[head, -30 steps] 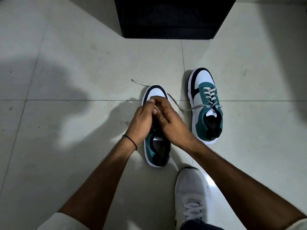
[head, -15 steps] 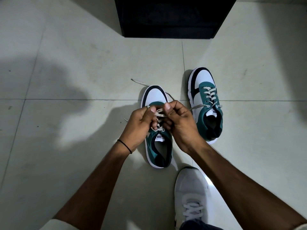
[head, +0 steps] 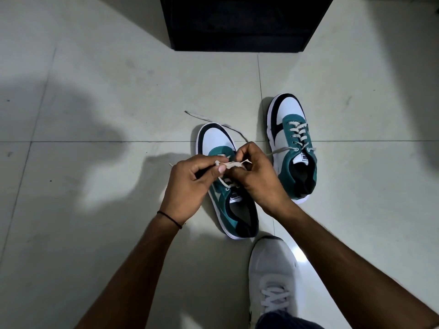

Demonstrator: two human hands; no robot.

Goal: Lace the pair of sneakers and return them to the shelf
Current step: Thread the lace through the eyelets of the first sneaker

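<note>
Two white, teal and black sneakers stand on the tiled floor, toes pointing away from me. Above the lace area of the left sneaker (head: 215,143), my left hand (head: 190,186) and my right hand (head: 259,179) pinch its beige shoelace (head: 229,165) between the fingertips. One loose end of the lace trails off past the toe on the floor. The right sneaker (head: 293,143) stands a little farther away to the right, with its lace threaded through the eyelets and one end hanging to the left. My hands hide the left sneaker's eyelets.
A dark shelf unit (head: 240,22) stands on the floor at the top of the view, beyond the sneakers. My own foot in a white shoe (head: 273,276) rests on the floor just below the left sneaker. Pale floor tiles (head: 95,115) surround everything.
Both hands have drawn back from the left sneaker's toe towards its tongue and lifted the shoelace up between them. The sneakers have stayed in place.
</note>
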